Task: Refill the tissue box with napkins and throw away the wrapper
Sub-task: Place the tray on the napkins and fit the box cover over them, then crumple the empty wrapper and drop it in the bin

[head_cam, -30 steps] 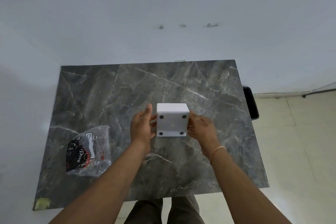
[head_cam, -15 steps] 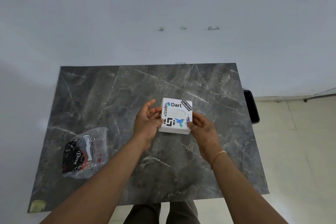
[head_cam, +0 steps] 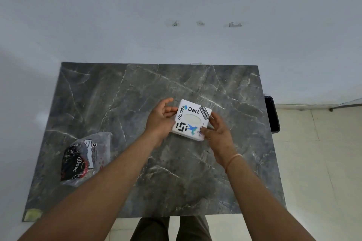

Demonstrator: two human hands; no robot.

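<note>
A person's two hands hold a single white square tissue box covered in stickers (head_cam: 193, 120) over the middle of a dark grey marble-patterned table (head_cam: 137, 88), a little right of centre; whether the box's underside touches the surface cannot be told. The left hand (head_cam: 160, 121) grips the box's left side with curled fingers, while the right hand (head_cam: 216, 133) clasps the near right corner, its thumb pressed on the top face beside a blue bird sticker. The box's top faces the camera, a pale oval opening at its centre. The table's far edge meets a pale wall (head_cam: 98, 25), and its near edge lies just in front of the person's legs. Open marble runs from the box to the far edge and to the right edge, where one black bin (head_cam: 272, 115) stands on the tiled floor (head_cam: 317, 162) just beside the table. One crumpled clear plastic wrapper printed in black and red (head_cam: 84, 158) lies near the left edge, well apart from the box, with the left forearm passing between them. A yellowish patch (head_cam: 33, 214) marks the near left corner. A thin orange cord (head_cam: 233, 159) circles the right wrist. On the wall, three dark patches sit high up, with three smaller scuffs below them.
</note>
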